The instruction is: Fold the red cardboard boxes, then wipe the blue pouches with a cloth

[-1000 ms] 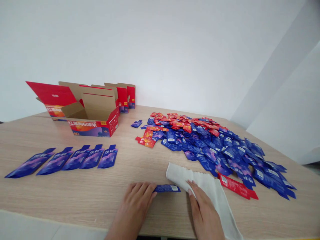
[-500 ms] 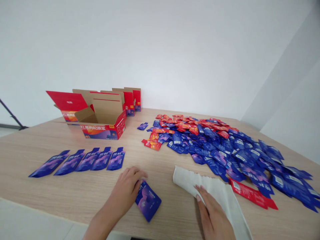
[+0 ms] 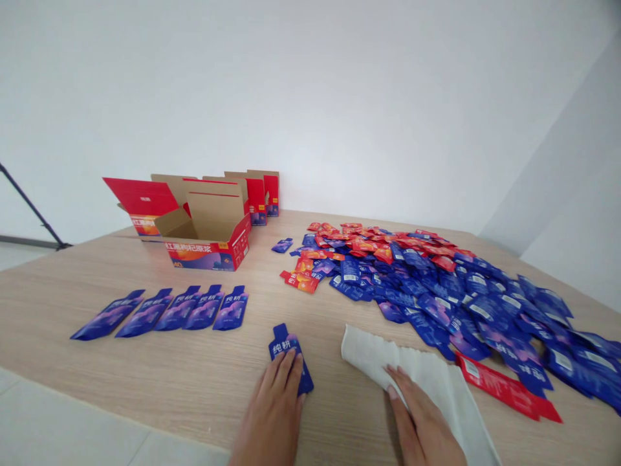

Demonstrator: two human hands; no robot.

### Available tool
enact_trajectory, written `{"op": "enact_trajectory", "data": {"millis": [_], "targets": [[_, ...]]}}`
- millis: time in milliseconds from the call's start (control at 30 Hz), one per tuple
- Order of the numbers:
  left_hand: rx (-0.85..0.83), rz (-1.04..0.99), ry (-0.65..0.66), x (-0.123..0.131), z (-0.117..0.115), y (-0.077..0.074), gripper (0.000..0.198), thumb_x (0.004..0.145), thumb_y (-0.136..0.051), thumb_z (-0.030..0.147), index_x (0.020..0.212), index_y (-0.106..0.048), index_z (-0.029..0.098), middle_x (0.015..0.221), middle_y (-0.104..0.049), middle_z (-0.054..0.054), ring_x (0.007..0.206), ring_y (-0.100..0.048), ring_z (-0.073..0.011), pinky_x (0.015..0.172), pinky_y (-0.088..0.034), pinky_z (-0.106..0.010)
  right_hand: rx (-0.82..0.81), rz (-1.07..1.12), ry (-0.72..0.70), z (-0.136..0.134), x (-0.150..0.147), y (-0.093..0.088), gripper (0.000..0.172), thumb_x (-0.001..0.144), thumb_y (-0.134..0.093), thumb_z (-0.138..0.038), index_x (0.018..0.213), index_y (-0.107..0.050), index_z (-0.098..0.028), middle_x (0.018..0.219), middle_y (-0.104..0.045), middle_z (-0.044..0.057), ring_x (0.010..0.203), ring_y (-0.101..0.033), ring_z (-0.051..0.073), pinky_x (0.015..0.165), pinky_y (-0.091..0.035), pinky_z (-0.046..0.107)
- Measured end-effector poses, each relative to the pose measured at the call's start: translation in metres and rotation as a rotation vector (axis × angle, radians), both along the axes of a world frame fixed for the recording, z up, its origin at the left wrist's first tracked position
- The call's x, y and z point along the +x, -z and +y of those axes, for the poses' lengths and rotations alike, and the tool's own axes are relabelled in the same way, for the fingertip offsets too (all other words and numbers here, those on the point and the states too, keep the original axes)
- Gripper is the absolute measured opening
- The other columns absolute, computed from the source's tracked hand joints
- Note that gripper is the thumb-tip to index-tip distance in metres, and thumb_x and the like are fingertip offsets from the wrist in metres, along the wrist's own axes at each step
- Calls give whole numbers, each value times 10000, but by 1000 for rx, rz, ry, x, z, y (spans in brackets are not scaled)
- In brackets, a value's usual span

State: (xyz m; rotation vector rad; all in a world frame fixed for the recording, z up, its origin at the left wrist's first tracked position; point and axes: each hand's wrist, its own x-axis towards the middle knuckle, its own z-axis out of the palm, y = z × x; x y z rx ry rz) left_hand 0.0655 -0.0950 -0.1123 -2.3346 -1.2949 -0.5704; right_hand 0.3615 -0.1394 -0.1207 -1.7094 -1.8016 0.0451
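Observation:
My left hand (image 3: 275, 395) lies flat on a blue and purple pouch (image 3: 282, 346), fingers stretched over its lower part. The pouch's narrow spout end points away from me, and its lettering shows above my fingertips. On the right, my right hand (image 3: 422, 417) grips the left edge of a folded white cloth (image 3: 388, 349), thumb and fingers close together. Several matching blue pouches lie in a slanted row, the nearest one (image 3: 231, 309) left of my left hand.
A red-and-blue carton (image 3: 206, 256) stands with flaps raised at the back left, other cartons (image 3: 256, 200) behind it. A wide heap of blue and red pouches (image 3: 402, 272) covers the right side. One red packet (image 3: 504, 387) lies beside the cloth.
The pouch under my left hand has turned upright, spout end away from me. My left hand has moved from its top-left corner onto its lower part. The right hand stays on the cloth.

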Motion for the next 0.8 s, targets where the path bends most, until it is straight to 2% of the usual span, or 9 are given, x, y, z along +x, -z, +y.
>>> {"op": "enact_trajectory", "data": {"millis": [133,233,333,533,667,800], "targets": [[-125,17,-16,-20,24,-7,583,883,-476,70,1444,-602,167,1513,-611,-69,1419,-528,-273,1138,-483,-426,21,23,-6,1,2,4,508,1061,-414,-477,1375,-701,-198,1420,-683,83,1309,-660,302,1110,-558,482],[-236,-27,-111,-33,41,-9,729,832,-425,-11,1512,-539,224,1565,-559,-65,1455,-487,-268,1183,-443,-450,33,18,-6,2,4,6,513,1053,-423,-499,1352,-718,-205,1392,-705,81,1275,-686,305,1085,-581,476],[-303,-30,-173,-40,57,-16,769,823,-380,-43,1525,-525,235,1567,-553,-85,1449,-492,-247,1205,-409,-437,42,8,0,4,8,8,491,1040,-451,-510,1320,-739,-228,1355,-731,73,1248,-704,307,1062,-601,472],[-256,-18,-274,-44,78,-30,645,893,-382,7,1479,-579,189,1514,-591,-155,1387,-553,-301,1159,-434,-506,85,-41,-31,8,14,17,485,1043,-440,-497,1297,-752,-226,1347,-730,75,1212,-724,306,1016,-630,463],[-214,-15,-333,-43,85,-32,583,909,-407,25,1437,-619,152,1481,-612,-191,1397,-544,-351,1159,-414,-557,93,-79,-39,11,15,21,488,1054,-433,-468,1311,-744,-195,1353,-720,90,1212,-721,305,1008,-634,451],[-177,-14,-361,-42,90,-31,561,908,-420,35,1409,-647,151,1458,-634,-182,1395,-540,-380,1165,-397,-591,78,-83,-51,12,17,23,488,1051,-435,-499,1290,-760,-224,1341,-730,74,1203,-726,306,999,-640,457]]}}
